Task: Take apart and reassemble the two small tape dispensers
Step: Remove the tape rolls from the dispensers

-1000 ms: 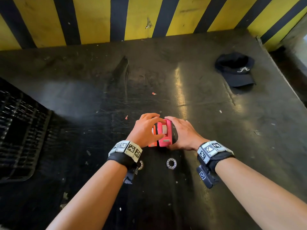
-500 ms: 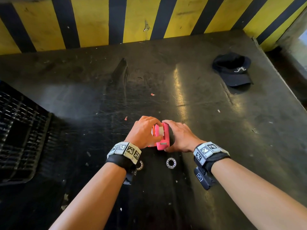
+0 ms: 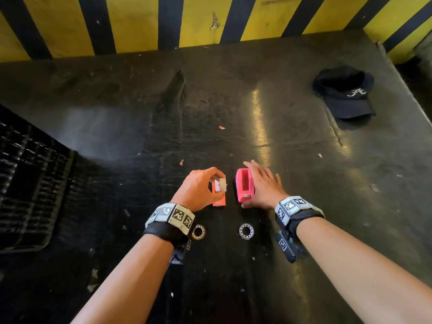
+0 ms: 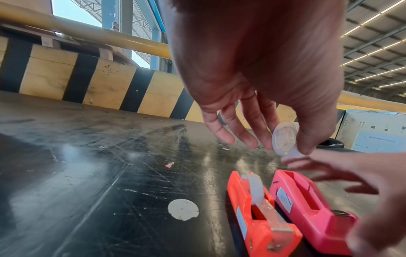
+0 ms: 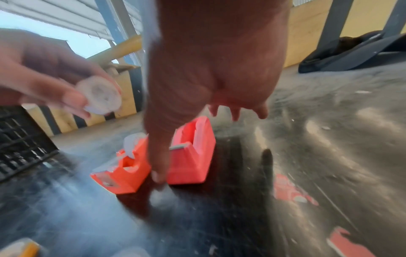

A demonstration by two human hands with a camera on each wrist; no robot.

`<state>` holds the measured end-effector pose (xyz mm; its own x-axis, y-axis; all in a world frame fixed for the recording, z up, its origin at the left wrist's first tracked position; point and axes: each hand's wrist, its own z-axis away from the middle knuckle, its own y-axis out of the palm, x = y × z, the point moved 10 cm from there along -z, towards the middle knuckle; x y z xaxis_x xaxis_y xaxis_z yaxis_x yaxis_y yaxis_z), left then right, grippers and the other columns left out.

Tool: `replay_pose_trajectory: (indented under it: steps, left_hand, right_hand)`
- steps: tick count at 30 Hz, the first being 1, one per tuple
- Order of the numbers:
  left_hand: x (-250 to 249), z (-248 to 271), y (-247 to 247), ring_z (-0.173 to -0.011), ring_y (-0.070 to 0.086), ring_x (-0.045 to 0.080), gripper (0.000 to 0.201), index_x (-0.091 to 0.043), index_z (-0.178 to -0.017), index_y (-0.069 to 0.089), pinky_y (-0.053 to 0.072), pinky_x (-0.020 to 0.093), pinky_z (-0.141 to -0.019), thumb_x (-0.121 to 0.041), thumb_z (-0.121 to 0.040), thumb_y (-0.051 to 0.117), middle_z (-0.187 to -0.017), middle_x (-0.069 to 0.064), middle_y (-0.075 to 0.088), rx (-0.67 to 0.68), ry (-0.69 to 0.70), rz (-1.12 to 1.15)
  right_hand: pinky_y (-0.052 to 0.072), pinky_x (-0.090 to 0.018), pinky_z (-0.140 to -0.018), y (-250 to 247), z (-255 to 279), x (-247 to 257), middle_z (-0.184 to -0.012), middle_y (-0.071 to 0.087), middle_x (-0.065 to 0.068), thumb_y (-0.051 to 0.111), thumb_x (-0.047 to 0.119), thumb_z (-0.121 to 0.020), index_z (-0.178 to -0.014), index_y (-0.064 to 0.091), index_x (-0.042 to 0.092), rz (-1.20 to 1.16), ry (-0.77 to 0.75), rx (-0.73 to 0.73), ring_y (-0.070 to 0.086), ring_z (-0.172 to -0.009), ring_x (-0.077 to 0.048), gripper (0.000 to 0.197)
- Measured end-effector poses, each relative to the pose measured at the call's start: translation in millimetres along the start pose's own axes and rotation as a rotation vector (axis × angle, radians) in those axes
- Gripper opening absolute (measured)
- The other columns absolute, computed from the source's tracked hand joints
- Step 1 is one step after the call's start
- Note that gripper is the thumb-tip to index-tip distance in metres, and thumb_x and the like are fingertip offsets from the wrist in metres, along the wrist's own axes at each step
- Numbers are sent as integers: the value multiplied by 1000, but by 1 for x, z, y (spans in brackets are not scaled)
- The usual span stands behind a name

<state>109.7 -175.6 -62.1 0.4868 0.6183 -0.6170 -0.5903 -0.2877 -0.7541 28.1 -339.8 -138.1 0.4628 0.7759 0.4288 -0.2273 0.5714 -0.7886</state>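
A pink tape dispenser [image 3: 244,187] stands on the black table [image 3: 304,183] with its slot empty. My right hand [image 3: 259,181] lies along its right side with straight fingers, and the thumb [image 5: 158,156] points down at its near end. An orange dispenser [image 3: 219,200] stands just left of it, with a tape roll [image 4: 252,187] still in its slot. Above the orange one, my left hand [image 3: 211,183] pinches a white spool [image 3: 222,184] between thumb and fingers, clear of both dispensers. The same spool [image 4: 284,139] shows in the left wrist view.
Two metal-looking rings [image 3: 198,231] [image 3: 246,231] lie on the table just in front of my wrists. A black cap [image 3: 344,94] sits at the far right. A black crate [image 3: 28,178] stands on the left. A yellow-and-black striped wall [image 3: 210,22] closes the back.
Both hands were closed together on the pink dispenser. Now my left hand has come away to the left with the white spool, and my right hand has spread flat beside the dispenser.
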Motion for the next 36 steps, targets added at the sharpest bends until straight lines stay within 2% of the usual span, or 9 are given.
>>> replay_pose_trajectory:
  steps: [2, 4, 7, 14, 22, 25, 30, 34, 36]
  left_hand:
    - [4, 1, 1, -112, 68, 12, 47, -21, -125, 67, 56, 33, -99, -22, -81, 84, -120, -2, 74, 0, -14, 1]
    - [7, 2, 4, -107, 69, 11, 47, -21, -124, 67, 58, 34, -97, -22, -80, 84, -115, -4, 74, -2, -22, 8]
    - [8, 5, 8, -101, 70, 11, 47, -20, -124, 67, 60, 34, -93, -23, -80, 85, -111, -5, 74, 8, -27, 23]
    - [3, 13, 12, -97, 72, 11, 48, -19, -121, 68, 61, 31, -90, -26, -78, 88, -110, -4, 76, -8, 9, 26]
    - [2, 12, 16, -97, 74, 12, 47, -19, -119, 69, 61, 34, -90, -26, -77, 88, -109, -3, 77, -3, 32, 26]
    - [0, 13, 17, -98, 73, 13, 47, -19, -120, 69, 61, 33, -90, -26, -78, 87, -110, -3, 77, 3, 40, 28]
    - [7, 19, 20, -96, 72, 13, 43, -19, -116, 70, 61, 33, -90, -26, -78, 86, -107, -3, 75, 13, -4, 28]
    - [15, 32, 41, -94, 68, 14, 35, -23, -112, 71, 58, 36, -91, -26, -79, 82, -104, -5, 71, 113, -80, -75]
    - [16, 42, 66, -100, 69, 17, 33, -23, -112, 71, 58, 35, -91, -26, -81, 81, -110, -2, 71, 214, -113, -172]
  right_hand:
    - [22, -60, -122, -15, 5, 17, -166, 26, -3, 85, 43, -70, -152, 37, 34, -102, -114, -123, 23, -154, -31, 96]
    - [35, -47, -116, -26, 12, 31, -151, 47, 0, 80, 35, -81, -124, 66, 32, -282, -201, -213, 44, -140, -24, 46]
    - [40, -38, -106, -19, 21, 41, -140, 53, 7, 81, 32, -86, -99, 75, 33, -391, -191, -163, 47, -123, -10, 15]
    - [41, -41, -111, -9, 27, 44, -138, 52, 5, 82, 33, -85, -93, 74, 37, -429, -175, -112, 48, -129, -13, 12]
    - [38, -45, -114, -6, 26, 46, -142, 52, 4, 81, 33, -87, -97, 78, 26, -409, -180, -73, 47, -133, -14, 13]
    - [35, -39, -114, -6, 28, 49, -145, 52, 2, 79, 33, -89, -99, 77, 23, -400, -181, -48, 43, -138, -16, 14]
    - [36, -42, -116, -7, 29, 49, -139, 56, 0, 80, 30, -86, -82, 72, 30, -399, -189, -17, 45, -138, -16, 9]
    - [32, -24, -103, -15, 32, 29, -134, 58, -2, 80, 25, -87, -82, 73, 20, -364, -126, -45, 51, -129, -16, 10]
    - [30, -24, -100, -15, 35, 22, -133, 58, -1, 81, 31, -87, -84, 74, 18, -339, -112, -40, 50, -128, -15, 15]
